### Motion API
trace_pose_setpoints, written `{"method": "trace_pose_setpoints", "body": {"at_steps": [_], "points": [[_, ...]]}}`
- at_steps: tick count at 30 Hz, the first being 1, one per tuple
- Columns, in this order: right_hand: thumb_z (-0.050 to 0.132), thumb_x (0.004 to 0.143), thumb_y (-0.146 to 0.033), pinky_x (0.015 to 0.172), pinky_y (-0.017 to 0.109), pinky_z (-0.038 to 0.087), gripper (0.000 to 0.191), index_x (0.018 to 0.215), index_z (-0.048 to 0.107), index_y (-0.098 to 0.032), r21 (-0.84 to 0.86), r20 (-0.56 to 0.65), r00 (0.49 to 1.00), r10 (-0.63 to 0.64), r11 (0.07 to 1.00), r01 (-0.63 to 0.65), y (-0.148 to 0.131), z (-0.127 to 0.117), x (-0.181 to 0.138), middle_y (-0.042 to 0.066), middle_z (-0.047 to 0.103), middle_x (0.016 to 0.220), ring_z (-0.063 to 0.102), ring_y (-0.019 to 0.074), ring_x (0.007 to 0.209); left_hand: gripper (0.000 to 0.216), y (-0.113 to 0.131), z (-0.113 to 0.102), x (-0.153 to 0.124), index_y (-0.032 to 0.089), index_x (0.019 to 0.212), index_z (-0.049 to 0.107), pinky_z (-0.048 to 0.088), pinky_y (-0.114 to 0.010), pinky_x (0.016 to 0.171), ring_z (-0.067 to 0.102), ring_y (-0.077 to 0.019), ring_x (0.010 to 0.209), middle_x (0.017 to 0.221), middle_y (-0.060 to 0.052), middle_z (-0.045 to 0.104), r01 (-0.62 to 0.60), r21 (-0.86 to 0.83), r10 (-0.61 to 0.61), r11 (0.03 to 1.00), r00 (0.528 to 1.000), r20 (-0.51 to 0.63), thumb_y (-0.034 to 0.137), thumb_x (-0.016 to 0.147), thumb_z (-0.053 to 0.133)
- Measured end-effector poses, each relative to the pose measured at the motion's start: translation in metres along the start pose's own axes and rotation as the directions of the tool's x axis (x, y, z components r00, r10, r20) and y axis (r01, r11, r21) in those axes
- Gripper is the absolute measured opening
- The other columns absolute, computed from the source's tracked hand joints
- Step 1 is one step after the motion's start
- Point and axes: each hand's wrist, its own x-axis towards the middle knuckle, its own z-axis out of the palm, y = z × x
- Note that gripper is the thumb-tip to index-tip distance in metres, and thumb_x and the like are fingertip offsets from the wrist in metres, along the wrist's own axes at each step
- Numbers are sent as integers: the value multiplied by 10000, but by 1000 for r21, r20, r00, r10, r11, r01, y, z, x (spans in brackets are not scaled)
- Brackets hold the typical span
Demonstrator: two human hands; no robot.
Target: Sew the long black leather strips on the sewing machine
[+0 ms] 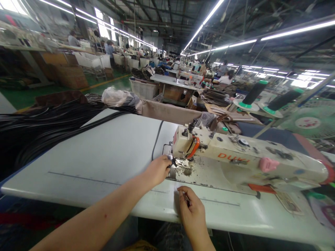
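Observation:
My left hand (158,169) is closed at the needle end of a sewing machine (209,150), its fingertips right beside the presser foot (180,162). A thin black strip (156,139) curves over the white tabletop (115,150) and runs in behind these fingers, which pinch it close to the foot. Near the front edge of the table, my right hand (193,209) is curled around a small dark metal tool (186,199). Most of that tool is hidden in the palm, so its kind does not show.
A large bundle of black strips (52,129) drapes over the table's left side. Behind the table stands a fabric-lined bin (167,111) near a plastic bag (119,97). Thread cones (252,94) and a fan (309,122) are at right. Other people sit farther back.

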Motion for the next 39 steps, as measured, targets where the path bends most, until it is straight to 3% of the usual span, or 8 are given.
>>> {"method": "trace_pose_setpoints", "body": {"at_steps": [11,15,21,25,31,36,39], "points": [[517,981,-452,673,251,486,316,983,723,-213,11,3,1000,-18,1000,18,1,0,-1,10,689,762,575,165,633,221,35,7,-5,137,1095,685,528,-363,1016,656,-252,1060,1192,-154,631,102,54,-105,993,993,55,241,936,572],[521,977,-458,645,246,479,316,975,719,-212,26,-1,1000,-20,999,20,-1,-1,-2,6,681,748,573,165,631,237,44,0,-4,140,1076,676,518,-362,1041,651,-266,1117,1202,-171,641,89,130,-102,987,990,99,172,953,476],[517,985,-483,653,248,491,334,957,715,-216,38,8,999,-49,998,48,4,0,-1,14,689,760,584,170,640,365,47,-10,-11,138,1216,624,580,-368,888,710,-280,988,1253,-180,621,58,190,-94,980,978,188,118,853,589],[508,991,-492,651,246,493,344,954,716,-219,52,-6,998,-66,996,67,7,2,-1,12,692,757,584,167,627,499,51,-10,-17,121,1298,574,589,-390,879,716,-292,981,1316,-188,571,46,215,-95,975,970,225,147,809,671],[509,988,-508,662,247,501,365,902,721,-224,72,3,999,-48,996,47,2,0,1,20,709,778,619,175,664,448,56,-14,-26,142,1208,614,460,-436,1134,566,-342,1277,1325,-167,558,-82,210,40,974,980,196,159,776,733],[529,961,-620,617,249,493,446,884,733,-231,116,-29,999,-32,993,35,6,1,-1,8,672,701,593,176,622,590,61,-18,-35,172,1325,554,447,-410,1155,578,-310,1274,1377,-146,551,-83,94,56,992,964,261,104,762,714],[541,894,-747,537,260,464,548,841,741,-240,156,-88,996,33,988,-19,19,2,-7,10,621,622,549,178,555,639,63,-19,-42,182,1350,560,426,-414,1180,558,-320,1303,1393,-144,553,-96,61,78,994,966,245,197,760,804]]}}
